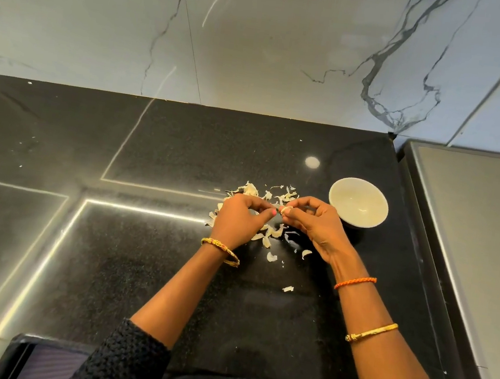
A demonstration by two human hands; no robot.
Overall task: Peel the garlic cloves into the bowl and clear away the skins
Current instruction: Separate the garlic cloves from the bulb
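Pinching one pale garlic clove [285, 210] together, the left hand [238, 219] and right hand [316, 226] hover over thin, curled papery skins [268, 232] on the glossy black counter [138, 270]; the round white bowl [357, 206] stands just beside.

I note a white bowl [358, 202], pale cream skins [271, 233], a speckled black counter [153, 146], and a grey-veined white marble wall [260, 39].

We record both forearms bare below dark, coarsely knitted sleeves [130, 360] pushed toward the elbows. Left wrist — a gold bangle [221, 250] set with pink stones. Right arm — a braided orange thread band [355, 282] at the wrist, a plain gold bangle [372, 332] further up. One thumbnail [273, 212] painted pink.
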